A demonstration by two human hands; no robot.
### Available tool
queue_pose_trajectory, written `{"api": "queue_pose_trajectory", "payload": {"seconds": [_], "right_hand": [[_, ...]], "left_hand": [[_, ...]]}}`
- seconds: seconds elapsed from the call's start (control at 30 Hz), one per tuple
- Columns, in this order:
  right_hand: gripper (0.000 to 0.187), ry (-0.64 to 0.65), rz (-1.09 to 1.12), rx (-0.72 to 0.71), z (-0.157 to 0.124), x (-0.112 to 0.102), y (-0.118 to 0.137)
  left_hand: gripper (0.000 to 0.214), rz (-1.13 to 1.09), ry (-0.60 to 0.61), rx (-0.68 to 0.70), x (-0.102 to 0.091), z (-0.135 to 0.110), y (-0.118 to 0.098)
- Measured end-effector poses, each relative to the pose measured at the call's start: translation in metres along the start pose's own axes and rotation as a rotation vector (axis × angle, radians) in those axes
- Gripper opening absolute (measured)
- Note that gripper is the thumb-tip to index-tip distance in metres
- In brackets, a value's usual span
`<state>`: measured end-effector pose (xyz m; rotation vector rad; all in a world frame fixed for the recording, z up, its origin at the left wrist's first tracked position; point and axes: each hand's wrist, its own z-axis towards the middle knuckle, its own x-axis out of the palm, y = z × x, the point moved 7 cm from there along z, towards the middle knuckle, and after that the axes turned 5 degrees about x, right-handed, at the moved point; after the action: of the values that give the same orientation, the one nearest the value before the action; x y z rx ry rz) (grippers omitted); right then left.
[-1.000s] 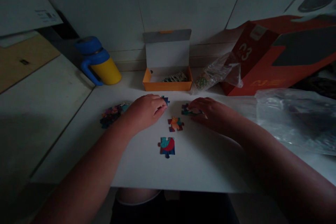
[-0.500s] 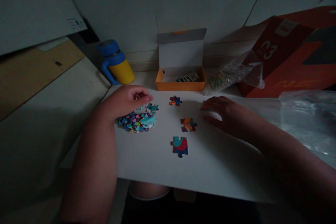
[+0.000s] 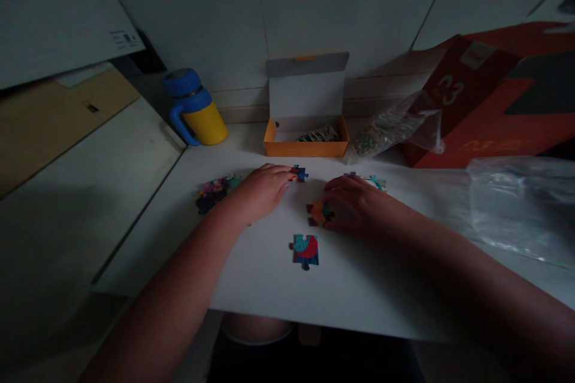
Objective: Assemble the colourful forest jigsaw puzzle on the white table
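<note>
The white counter (image 3: 251, 275) carries all items and gives a flat, smooth, hard surface; thin pieces lying on it offer no raised edge.

The right hand (image 3: 359, 206) rests palm down, fingers curled onto the orange puzzle cluster (image 3: 317, 213) at centre. The grip is loosely closed against the cluster's right edge; whether it is pinched or only touched cannot be told.

The left hand (image 3: 260, 191) lies flat, fingers together, fingertips touching the small blue-and-orange piece (image 3: 299, 174) just ahead of the cluster.

The loose piece pile (image 3: 214, 190) sits behind the left wrist. The teal-and-red joined section (image 3: 306, 250) lies apart, nearer the counter's front edge.

Handling judgement: the pieces appear to be thin card, very light, stiff but bendable, and the joined sections are likely to separate if lifted by one corner. Slide them flat, or pinch across opposite edges.
</note>
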<state>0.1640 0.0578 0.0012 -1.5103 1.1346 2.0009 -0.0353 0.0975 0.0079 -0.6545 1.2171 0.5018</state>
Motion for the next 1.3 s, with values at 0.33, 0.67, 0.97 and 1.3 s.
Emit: {"api": "queue_pose_trajectory", "payload": {"seconds": [0.33, 0.67, 0.97, 1.3], "right_hand": [[0.033, -0.053, -0.024, 0.023, 0.003, 0.0, 0.001], [0.038, -0.098, -0.089, 0.069, 0.006, -0.005, 0.003], [0.027, -0.05, -0.138, 0.059, 0.004, -0.005, 0.003], [0.035, -0.036, -0.174, 0.124, 0.008, -0.002, 0.001]], "left_hand": [[0.054, -0.116, 0.085, 0.046, 0.015, 0.012, -0.032], [0.05, -0.16, 0.088, 0.053, 0.012, 0.01, -0.047], [0.03, -0.115, 0.103, 0.139, 0.015, 0.011, -0.053], [0.034, -0.003, -0.107, -0.066, -0.039, 0.003, -0.019]]}}
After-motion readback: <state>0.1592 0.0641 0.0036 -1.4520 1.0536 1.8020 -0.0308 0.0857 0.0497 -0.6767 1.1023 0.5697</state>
